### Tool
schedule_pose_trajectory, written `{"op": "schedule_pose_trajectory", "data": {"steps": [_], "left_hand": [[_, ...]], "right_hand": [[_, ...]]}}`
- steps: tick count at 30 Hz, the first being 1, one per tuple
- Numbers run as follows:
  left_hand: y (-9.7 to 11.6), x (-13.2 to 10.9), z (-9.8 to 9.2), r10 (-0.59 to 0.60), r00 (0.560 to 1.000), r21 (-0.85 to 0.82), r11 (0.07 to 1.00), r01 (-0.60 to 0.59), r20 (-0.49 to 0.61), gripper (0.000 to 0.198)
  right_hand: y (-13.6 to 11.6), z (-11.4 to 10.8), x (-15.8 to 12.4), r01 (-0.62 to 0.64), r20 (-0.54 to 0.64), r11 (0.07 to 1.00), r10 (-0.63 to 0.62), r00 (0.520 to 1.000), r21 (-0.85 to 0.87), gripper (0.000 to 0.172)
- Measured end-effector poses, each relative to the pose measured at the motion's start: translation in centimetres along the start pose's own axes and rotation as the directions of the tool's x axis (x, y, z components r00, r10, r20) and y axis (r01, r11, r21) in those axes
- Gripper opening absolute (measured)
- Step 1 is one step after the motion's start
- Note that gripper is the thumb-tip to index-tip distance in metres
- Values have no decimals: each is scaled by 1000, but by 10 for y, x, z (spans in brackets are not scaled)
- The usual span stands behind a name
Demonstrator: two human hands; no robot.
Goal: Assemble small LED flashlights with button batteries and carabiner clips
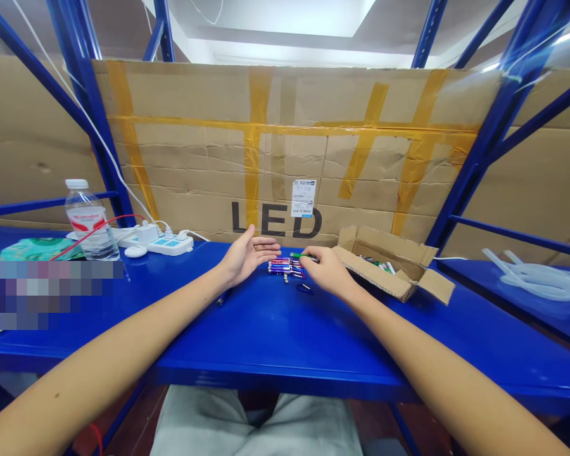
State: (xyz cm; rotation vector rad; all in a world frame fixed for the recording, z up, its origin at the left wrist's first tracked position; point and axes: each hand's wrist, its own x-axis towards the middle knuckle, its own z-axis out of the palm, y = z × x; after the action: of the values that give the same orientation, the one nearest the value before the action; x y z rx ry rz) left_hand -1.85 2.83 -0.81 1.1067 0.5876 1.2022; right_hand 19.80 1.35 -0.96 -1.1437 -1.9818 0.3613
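My left hand (247, 258) is open, its fingers stretched out and pointing right, with nothing in it. My right hand (327, 269) is closed on a slim green metallic stick (296, 255), whose end juts out to the left. Between my hands a small row of shiny blue, purple and red metallic sticks (280, 268) lies on the blue table (247, 335). They are too small to name more exactly. Just in front of them are small silvery bits (285, 278) and a dark looped cord (305, 289).
Right of my right hand stands an open cardboard box (377, 277) with several small metallic sticks inside. A water bottle (91, 221), a white power strip (164, 242) and cables are on the left. A large cardboard sheet (194, 164) walls the back. Clear tubing (541, 282) lies far right.
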Motion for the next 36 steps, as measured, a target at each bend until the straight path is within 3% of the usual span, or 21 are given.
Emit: {"op": "schedule_pose_trajectory", "data": {"steps": [8,17,36], "left_hand": [[0,0,-1,-4,1000,17,1000,4,1,62],[2,-1,2,-2,999,7,1000,2,-46,60],[3,-3,7,-32,997,21,999,34,-71,62]], "right_hand": [[0,-4,1,-44,-65,997,40,997,-63,22],[0,-5,1,-64,-34,991,60,998,-119,22],[0,-4,2,-20,-85,999,16,996,-38,22]]}}
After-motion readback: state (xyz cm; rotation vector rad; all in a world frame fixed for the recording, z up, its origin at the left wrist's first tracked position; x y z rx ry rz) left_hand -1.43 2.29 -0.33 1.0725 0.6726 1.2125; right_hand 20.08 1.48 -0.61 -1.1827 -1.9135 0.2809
